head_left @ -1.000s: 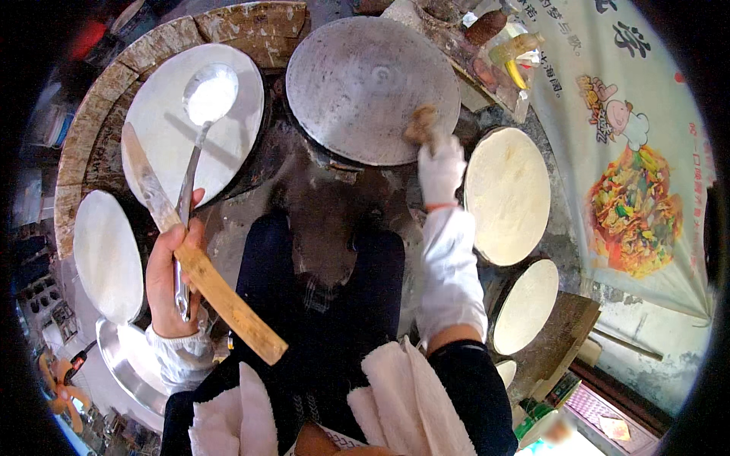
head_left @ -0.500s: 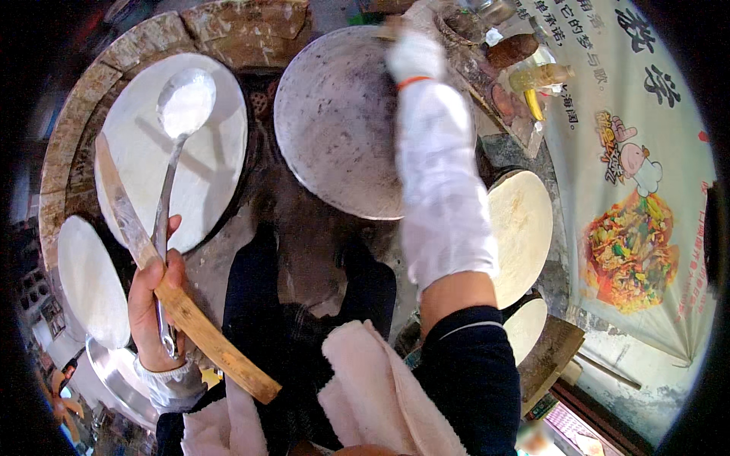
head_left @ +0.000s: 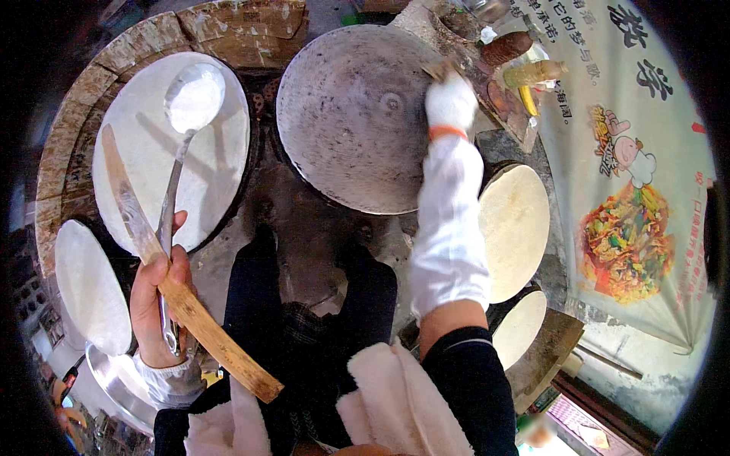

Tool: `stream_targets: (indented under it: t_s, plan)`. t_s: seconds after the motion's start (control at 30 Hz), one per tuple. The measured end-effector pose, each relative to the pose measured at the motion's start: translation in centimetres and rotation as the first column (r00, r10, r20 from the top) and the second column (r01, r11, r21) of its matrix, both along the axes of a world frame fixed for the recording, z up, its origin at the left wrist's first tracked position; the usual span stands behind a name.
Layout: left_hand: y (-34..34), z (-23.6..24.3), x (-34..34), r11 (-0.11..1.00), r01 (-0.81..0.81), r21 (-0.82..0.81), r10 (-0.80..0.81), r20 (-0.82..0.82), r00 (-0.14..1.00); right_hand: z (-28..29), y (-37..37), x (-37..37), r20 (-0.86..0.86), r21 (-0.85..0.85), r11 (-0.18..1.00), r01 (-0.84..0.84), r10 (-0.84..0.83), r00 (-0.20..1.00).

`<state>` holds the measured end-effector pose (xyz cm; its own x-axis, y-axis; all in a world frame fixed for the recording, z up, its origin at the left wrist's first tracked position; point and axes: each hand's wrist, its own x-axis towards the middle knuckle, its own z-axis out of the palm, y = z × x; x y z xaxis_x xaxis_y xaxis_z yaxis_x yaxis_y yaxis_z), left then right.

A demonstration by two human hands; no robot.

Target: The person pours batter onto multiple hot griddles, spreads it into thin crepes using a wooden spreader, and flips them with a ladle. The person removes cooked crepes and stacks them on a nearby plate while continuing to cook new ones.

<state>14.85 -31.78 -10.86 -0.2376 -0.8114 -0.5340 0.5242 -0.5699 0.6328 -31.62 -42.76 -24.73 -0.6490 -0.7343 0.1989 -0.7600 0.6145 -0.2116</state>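
At the griddle's (head_left: 350, 114) right edge, the gloved right hand (head_left: 450, 102) presses.

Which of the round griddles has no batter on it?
The dark grey griddle at top centre, where the gloved right hand rests at its edge. It is bare and speckled, while the griddle to its left is coated white.

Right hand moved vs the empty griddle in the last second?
Yes. The right hand went from the empty griddle's near rim, past its far rim, and is now back over its far-right edge.
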Motion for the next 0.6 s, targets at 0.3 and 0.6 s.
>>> stream_targets:
  t_s: [0.3, 0.6]
  plan:
    - [-0.6, -0.5, 1.6, 0.999, -0.007, -0.052, 0.008, 0.011, 1.0, 1.5, 0.4, 5.1, 0.073, 0.092, 0.995, -0.035, 0.028, 0.997]
    - [-2.4, -0.3, 0.7, 0.999, -0.026, -0.038, 0.025, -0.027, 0.999, 1.4, -12.0, 2.9, 0.103, 0.052, 0.912, -0.407, 0.4, 0.911]
